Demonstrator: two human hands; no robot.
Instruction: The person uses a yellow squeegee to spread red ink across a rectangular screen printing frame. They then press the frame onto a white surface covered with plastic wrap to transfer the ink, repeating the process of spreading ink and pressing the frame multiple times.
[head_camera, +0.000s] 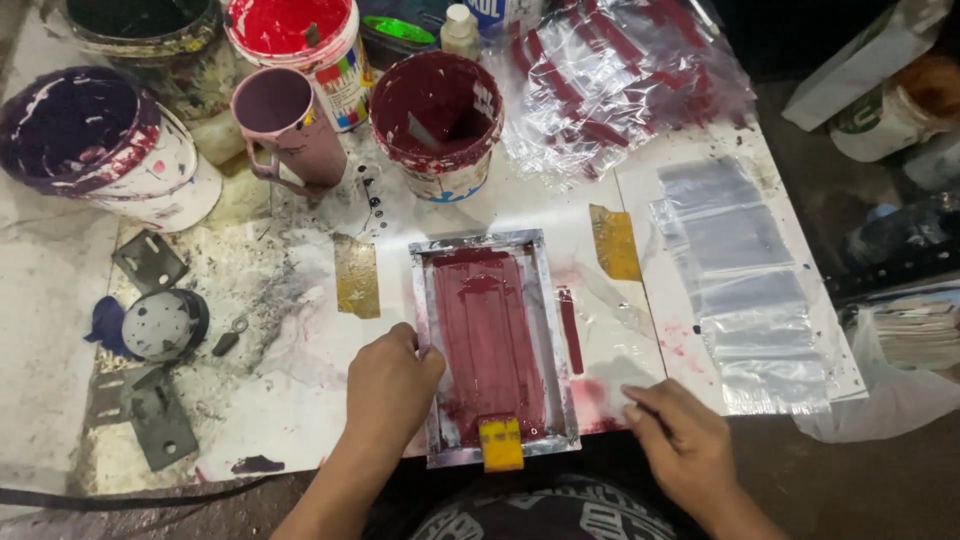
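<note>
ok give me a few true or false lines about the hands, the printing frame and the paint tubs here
1. The left hand rests on the left edge of the small metal-framed screen. True.
2. The screen is coated with blue ink. False: the ink on it is dark red.
3. A yellow-handled squeegee lies at the near end of the screen. True.
4. The right hand is holding the squeegee. False: it lies on the table to the right of the screen, apart from the squeegee.
5. The tub just behind the screen holds dark red paint. True.
6. The mug lies tipped on its side. False: it stands upright.
</note>
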